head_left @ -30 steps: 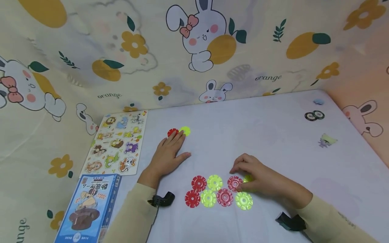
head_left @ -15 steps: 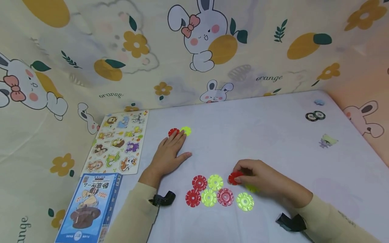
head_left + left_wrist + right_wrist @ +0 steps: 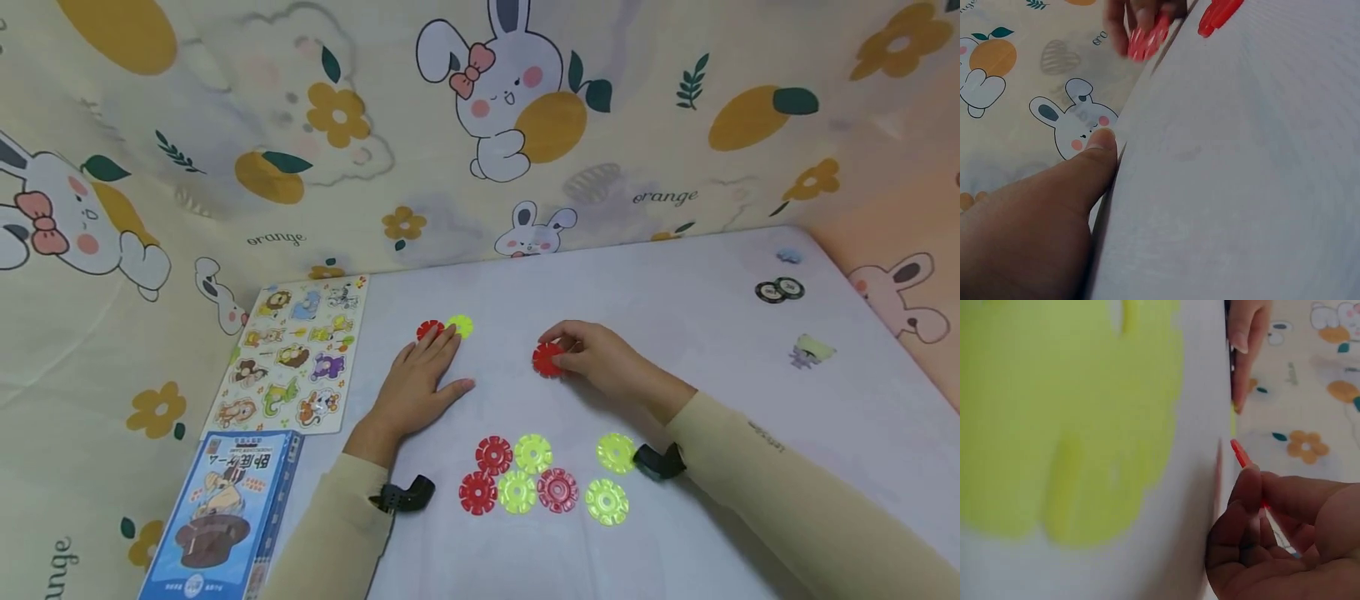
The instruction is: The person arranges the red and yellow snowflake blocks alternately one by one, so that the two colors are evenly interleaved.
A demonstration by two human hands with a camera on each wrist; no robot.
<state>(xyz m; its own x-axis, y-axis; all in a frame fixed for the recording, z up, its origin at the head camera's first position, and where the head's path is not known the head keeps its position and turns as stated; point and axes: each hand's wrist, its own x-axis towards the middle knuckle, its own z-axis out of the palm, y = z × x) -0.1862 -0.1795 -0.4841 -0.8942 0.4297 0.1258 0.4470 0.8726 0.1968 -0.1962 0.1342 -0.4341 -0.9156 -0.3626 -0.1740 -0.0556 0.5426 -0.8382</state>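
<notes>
My right hand [image 3: 600, 354] pinches a red notched plastic disc [image 3: 547, 359] between thumb and fingers, over the middle of the table. In the right wrist view the disc [image 3: 1241, 454] appears edge-on between the fingertips. My left hand [image 3: 416, 379] lies flat with straight fingers, fingertips touching another red disc [image 3: 430, 330] and a yellow-green disc [image 3: 461, 326] at the back left. Nearer the front lie several loose discs, among them a red disc [image 3: 477, 492], a yellow-green disc [image 3: 533, 454], a pinkish-red disc [image 3: 557, 489] and a yellow-green disc [image 3: 616, 452] beside the right wrist camera.
A sheet of animal stickers [image 3: 292, 354] and a blue game box [image 3: 217, 517] lie along the left side. Far right are two black chips [image 3: 780, 289], a small blue piece [image 3: 788, 255] and a small purple-and-green figure [image 3: 810, 351]. A printed cloth [image 3: 450, 125] hangs behind the table.
My right hand has picked the red disc from the front group and carried it away toward the back and slightly left. The left hand stays in place.
</notes>
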